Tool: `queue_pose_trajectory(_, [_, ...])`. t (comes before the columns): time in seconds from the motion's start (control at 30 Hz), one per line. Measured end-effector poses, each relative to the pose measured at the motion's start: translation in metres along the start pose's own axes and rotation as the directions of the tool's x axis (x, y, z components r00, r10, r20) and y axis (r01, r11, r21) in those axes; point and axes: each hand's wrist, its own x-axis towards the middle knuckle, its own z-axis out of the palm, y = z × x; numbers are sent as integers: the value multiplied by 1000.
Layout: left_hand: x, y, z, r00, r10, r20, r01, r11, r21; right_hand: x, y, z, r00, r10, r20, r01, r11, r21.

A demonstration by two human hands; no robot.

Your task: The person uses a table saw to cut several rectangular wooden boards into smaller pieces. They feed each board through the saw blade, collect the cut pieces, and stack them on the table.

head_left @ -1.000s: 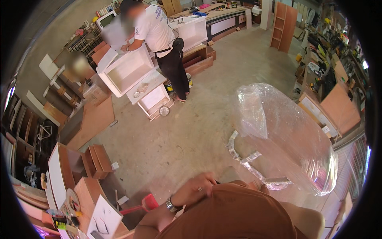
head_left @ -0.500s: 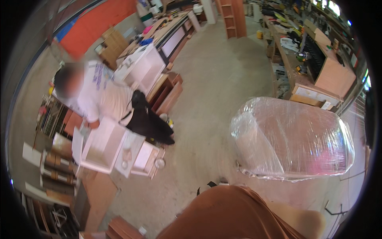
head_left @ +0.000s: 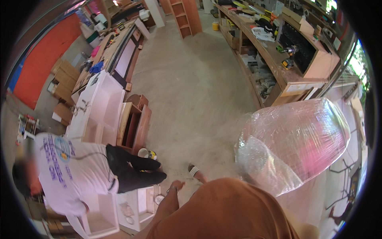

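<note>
My left hand [head_left: 178, 184] hangs in front of my brown shirt, with a band round its wrist. Its fingers look loosely extended, and nothing shows in them. Just beyond it my foot in a striped sandal [head_left: 193, 171] is on the floor. The nearest objects to that hand are a round can [head_left: 159, 198] and a white open frame [head_left: 145, 205]. I do not see my right hand. At the right stands a large bundle in clear bubble wrap [head_left: 294, 139], apart from my hand.
A co-worker in a white shirt [head_left: 75, 167] leans over a white open box [head_left: 104, 215] at the left. Behind stand a white sink cabinet [head_left: 109, 99] and brown cabinet [head_left: 135, 127]. A workbench [head_left: 292, 75] with a drill [head_left: 290, 49] runs along the right.
My view has swung left and shifted forward. My left hand and sandalled foot have come into sight. The co-worker and white box now sit lower and further left in the picture.
</note>
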Motion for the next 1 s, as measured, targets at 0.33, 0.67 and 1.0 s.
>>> queue_pose_trajectory(0.33, [103, 5, -275, 968, 225, 113, -251, 832, 495, 1, -70, 13, 911, 410, 53, -406, 863, 301])
queue_pose_trajectory(0.67, [219, -31, -446, 975, 217, -52, -204, 961, 189, 185, -174, -72, 894, 429, 126, -446, 832, 331])
queue_pose_trajectory(1.0, [256, -91, -537, 970, -218, -110, 135, 854, -502, 433, -322, -396, 916, 357, -183, -309, 919, 245])
